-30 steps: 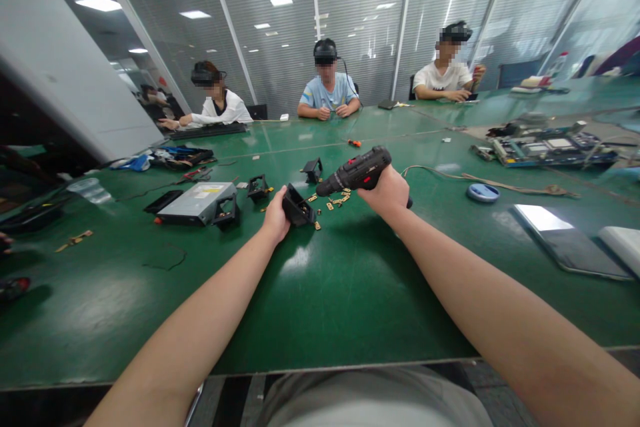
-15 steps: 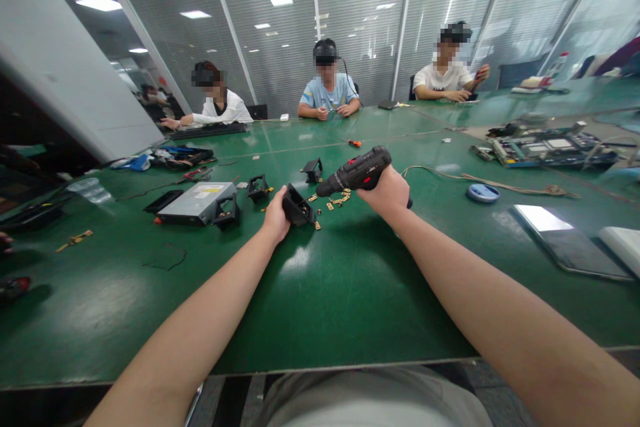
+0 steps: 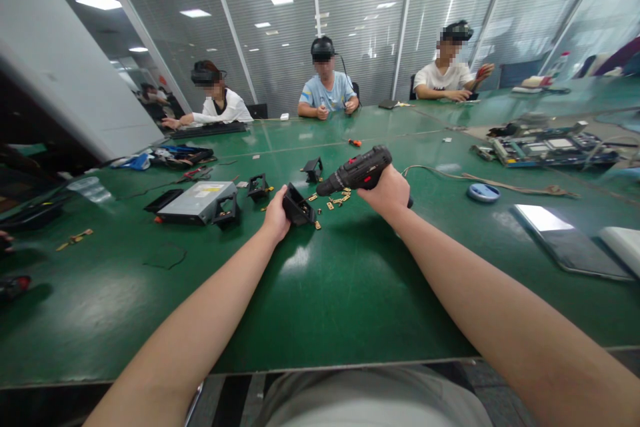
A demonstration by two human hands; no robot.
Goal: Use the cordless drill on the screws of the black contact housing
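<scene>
My left hand (image 3: 277, 215) is closed round the side of a black plastic housing (image 3: 299, 207), tilted with its hollow side toward the right. A black cordless drill (image 3: 357, 171) with red marks is gripped by my right hand (image 3: 387, 195), its nose pointing left and down toward the housing; I cannot tell whether the tip touches it. Small brass-coloured plates (image 3: 339, 201) lie scattered under the drill. Similar black housings stand close by: one behind (image 3: 313, 170), one to the left (image 3: 258, 188), and another (image 3: 227, 211) against a silver disc drive (image 3: 196, 202).
A blue round lid (image 3: 483, 193), a tablet-like slab (image 3: 570, 240) and circuit boards (image 3: 555, 147) lie to the right on the green table (image 3: 350, 307). Tools and cables (image 3: 183, 157) sit at the left. Across the table sit three people, one in a blue shirt (image 3: 330, 92).
My hands, the drill and the housing have hardly moved. Across the table, the person in the blue shirt has lifted their head and shifted their hands slightly apart.
</scene>
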